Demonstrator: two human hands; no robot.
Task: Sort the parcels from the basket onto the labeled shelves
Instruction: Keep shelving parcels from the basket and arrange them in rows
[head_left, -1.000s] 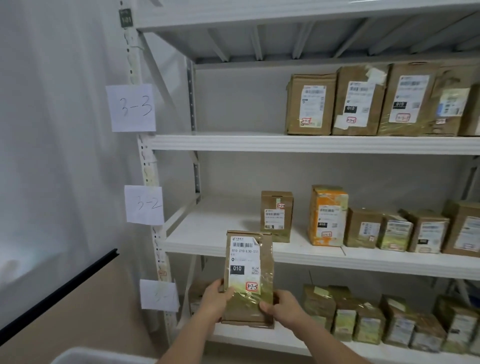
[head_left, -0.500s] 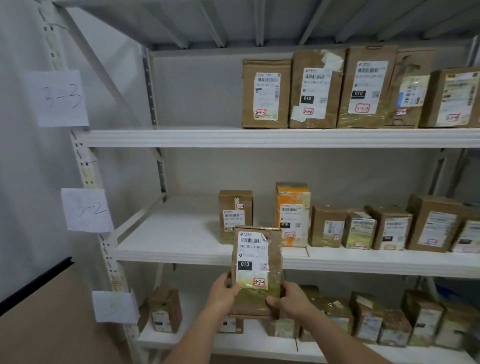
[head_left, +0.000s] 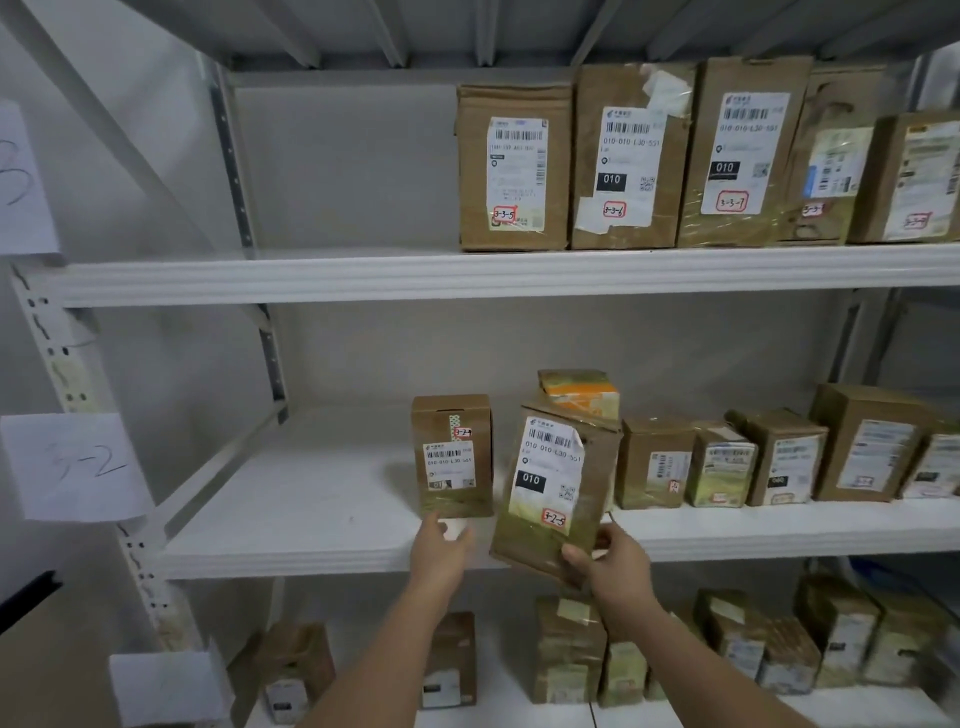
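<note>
Holding parcel 3-2-5 (head_left: 553, 486) tilted in front of the 3-2 shelf (head_left: 322, 525), we read it as an item about to be slotted, not yet set down. Its lower end hangs past the shelf's front lip, its top leans right toward the orange box (head_left: 582, 395) behind it, and the white label faces us so the red code stays readable. Our right hand (head_left: 613, 569) grips the parcel's bottom right corner, thumb on the front face, fingers curled behind; it carries the parcel alone. Our left hand (head_left: 441, 545) is off the parcel, fingers straight and relaxed, tips at the foot of box 3-2-4 (head_left: 452, 457); whether they touch the box or only the shelf board we cannot tell. We judge this hand is there to steady or shift that box and keep a gap between it and the orange box. The paper tag 3-2 (head_left: 72, 465) on the post matches the parcel's code, so this level seems the right one. Row 3-3 (head_left: 675, 156) above stands upright, labels forward, codes rising rightward. The basket is out of view.
</note>
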